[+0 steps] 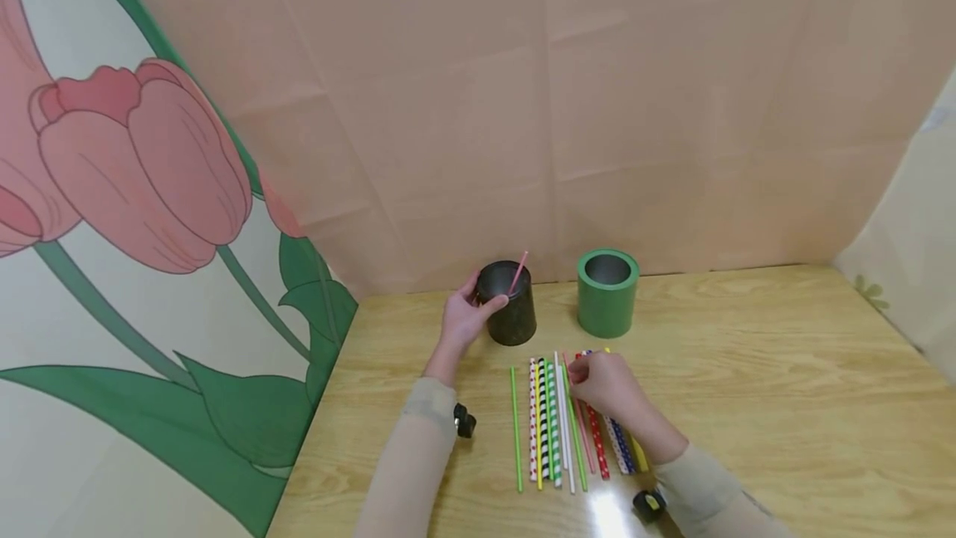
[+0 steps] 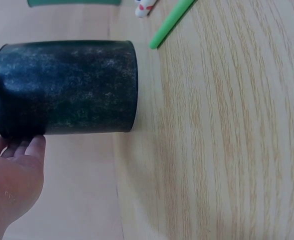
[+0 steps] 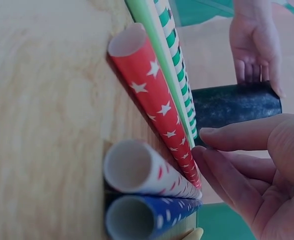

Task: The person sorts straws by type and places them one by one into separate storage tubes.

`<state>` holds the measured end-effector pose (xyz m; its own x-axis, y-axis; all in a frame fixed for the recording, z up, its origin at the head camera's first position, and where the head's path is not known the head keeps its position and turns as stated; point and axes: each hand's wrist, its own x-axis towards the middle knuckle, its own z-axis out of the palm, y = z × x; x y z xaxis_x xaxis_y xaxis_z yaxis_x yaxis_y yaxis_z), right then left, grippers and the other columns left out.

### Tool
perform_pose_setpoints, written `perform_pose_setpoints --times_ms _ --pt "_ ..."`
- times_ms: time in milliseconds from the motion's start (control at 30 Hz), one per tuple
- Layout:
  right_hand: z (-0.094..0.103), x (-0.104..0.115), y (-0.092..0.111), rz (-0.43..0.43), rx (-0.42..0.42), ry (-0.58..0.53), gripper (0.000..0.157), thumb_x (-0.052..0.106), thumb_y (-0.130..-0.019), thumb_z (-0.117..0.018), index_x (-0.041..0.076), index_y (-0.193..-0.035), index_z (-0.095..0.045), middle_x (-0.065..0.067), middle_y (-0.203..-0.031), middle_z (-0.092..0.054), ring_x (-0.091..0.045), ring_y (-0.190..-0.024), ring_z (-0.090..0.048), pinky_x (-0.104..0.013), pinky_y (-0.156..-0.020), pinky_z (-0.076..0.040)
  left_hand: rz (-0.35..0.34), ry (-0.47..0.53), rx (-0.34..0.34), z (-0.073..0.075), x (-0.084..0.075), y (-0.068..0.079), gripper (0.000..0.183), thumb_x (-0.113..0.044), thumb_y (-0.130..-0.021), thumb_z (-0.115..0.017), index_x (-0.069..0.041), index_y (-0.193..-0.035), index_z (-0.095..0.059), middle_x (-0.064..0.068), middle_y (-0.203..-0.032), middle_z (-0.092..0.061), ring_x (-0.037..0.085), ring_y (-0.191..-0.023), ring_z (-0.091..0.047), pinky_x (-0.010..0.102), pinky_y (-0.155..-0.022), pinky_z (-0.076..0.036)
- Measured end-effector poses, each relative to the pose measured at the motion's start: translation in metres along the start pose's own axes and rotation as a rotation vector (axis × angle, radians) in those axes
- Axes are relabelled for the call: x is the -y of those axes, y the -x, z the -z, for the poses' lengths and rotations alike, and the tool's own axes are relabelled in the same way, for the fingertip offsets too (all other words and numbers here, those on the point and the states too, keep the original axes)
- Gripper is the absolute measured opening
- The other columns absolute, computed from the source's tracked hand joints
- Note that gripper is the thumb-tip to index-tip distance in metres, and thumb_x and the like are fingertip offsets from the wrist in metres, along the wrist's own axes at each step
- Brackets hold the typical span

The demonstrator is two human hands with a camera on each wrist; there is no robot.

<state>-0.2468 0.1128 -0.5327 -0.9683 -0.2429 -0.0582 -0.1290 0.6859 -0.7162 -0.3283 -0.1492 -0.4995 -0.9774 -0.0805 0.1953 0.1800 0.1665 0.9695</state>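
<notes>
Forearms (image 1: 411,459) forward, right hand (image 1: 608,386) over straws (image 1: 554,430) (left hand (image 1: 465,318) around black cup (image 1: 513,322))

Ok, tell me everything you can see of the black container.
The black container is a cylinder with an open top, a thin rim and a mottled surface; its material is unclear. It is roughly upright toward the back of the wood-grain table, left of the green container. The left hand grips it near the rim, and a pink straw leans out.

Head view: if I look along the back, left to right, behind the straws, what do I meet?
Pink tulip mural → left hand → black cylindrical container → green cylindrical container → pale right-hand wall.
</notes>
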Motion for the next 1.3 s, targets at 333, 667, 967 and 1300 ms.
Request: perform_pose_setpoints --times_ms 333,667,967,1300 --pt "-0.003 0.002 -0.003 0.019 0.004 0.008 0.028 -0.002 -0.079 -0.081 -0.005 -0.107 -0.080 -0.004 -0.085 -0.073 -0.016 -0.074 -0.065 -0.030 -0.062 -0.059 -0.019 -0.020 -0.003 0.000 0.004 -0.004 0.087 -0.014 -0.090 -0.089 0.010 -0.158 -0.041 0.028 -0.162 -0.042 0.039 -0.149 -0.044 0.042 -0.121 -0.040" --pt "-0.003 0.004 -0.002 0.003 0.021 0.015 0.025 0.002 -0.080 -0.085 -0.003 -0.104 -0.081 -0.003 -0.084 -0.071 -0.016 -0.072 -0.063 -0.030 -0.060 -0.057 0.005 -0.038 -0.003 0.000 0.004 -0.004 0.087 -0.014 -0.089 -0.090 0.007 -0.158 -0.043 0.025 -0.162 -0.044 0.035 -0.148 -0.046 0.041 -0.121 -0.041" --pt "-0.005 0.003 -0.004 -0.010 0.035 0.043 0.025 0.001 -0.080 -0.087 -0.001 -0.105 -0.081 -0.002 -0.084 -0.072 -0.016 -0.075 -0.064 -0.032 -0.066 -0.060 0.013 -0.038 -0.007 -0.003 0.000 -0.004 0.085 -0.014 -0.089 -0.090 0.005 -0.159 -0.044 0.025 -0.162 -0.045 0.035 -0.148 -0.047 0.041 -0.121 -0.042" --pt "-0.011 0.010 -0.004 0.009 0.028 0.073 0.023 0.001 -0.078 -0.089 -0.002 -0.098 -0.079 -0.002 -0.077 -0.067 -0.016 -0.069 -0.060 -0.031 -0.062 -0.054 -0.005 -0.011 -0.007 -0.001 0.001 -0.003 0.084 -0.011 -0.090 -0.088 0.007 -0.158 -0.043 0.026 -0.162 -0.042 0.037 -0.149 -0.045 0.043 -0.121 -0.041"
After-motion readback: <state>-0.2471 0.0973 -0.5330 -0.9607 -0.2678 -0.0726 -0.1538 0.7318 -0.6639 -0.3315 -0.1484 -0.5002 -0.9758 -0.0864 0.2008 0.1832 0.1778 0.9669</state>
